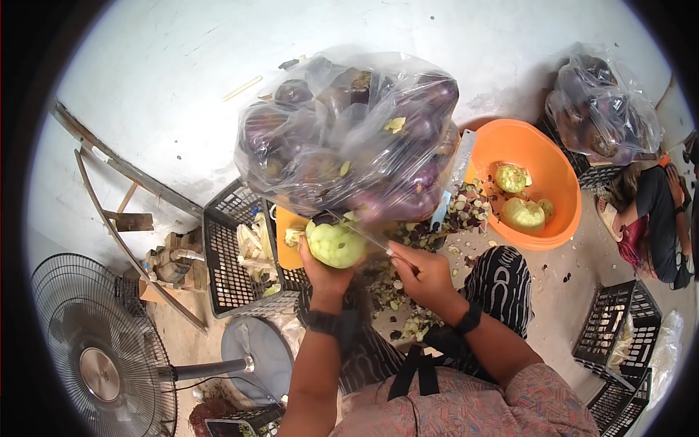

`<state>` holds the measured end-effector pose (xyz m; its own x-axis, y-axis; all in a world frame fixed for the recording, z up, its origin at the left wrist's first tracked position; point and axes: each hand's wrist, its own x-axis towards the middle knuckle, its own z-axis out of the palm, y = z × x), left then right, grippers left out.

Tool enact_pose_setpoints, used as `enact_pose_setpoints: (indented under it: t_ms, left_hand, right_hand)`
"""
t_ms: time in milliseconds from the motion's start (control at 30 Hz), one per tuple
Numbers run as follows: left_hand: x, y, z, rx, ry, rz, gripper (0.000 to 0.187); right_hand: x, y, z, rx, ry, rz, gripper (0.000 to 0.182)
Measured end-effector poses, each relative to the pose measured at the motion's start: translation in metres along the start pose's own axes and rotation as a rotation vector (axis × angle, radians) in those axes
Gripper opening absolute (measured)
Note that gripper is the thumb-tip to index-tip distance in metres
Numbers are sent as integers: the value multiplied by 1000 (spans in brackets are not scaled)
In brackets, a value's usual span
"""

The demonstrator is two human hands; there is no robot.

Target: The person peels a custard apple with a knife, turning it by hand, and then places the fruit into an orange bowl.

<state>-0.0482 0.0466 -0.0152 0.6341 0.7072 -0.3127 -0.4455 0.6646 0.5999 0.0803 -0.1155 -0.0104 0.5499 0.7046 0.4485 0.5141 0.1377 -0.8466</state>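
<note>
My left hand (pixel 324 275) holds a round, pale green peeled vegetable (pixel 336 245) in front of a big clear plastic bag (pixel 357 138) full of purple vegetables. In my right hand (pixel 426 275) is a knife (pixel 370 236), its blade slanting up and left to the peeled vegetable's right side. The fingers of my right hand are closed round its handle. Purple and green peelings (pixel 408 291) lie on the floor below my hands. An orange basin (pixel 561 211) on the right holds several peeled pieces (pixel 523 213).
A black crate (pixel 218 273) stands left of my hands, a standing fan (pixel 102 364) at the lower left. A large blade (pixel 462 160) leans beside the bag. Another filled bag (pixel 604 109), a seated person (pixel 652 218) and black crates (pixel 608 328) are at the right.
</note>
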Motion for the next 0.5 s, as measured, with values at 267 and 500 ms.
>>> enact_pose_setpoints:
  t_ms: [267, 500]
  left_hand:
    - [3, -3, 5, -73, 27, -10, 75]
    - [4, -3, 3, -73, -17, -1, 76]
  right_hand:
    - [-12, -12, -22, -173, -73, -148, 33]
    - [-13, -8, -17, -139, -58, -149, 33]
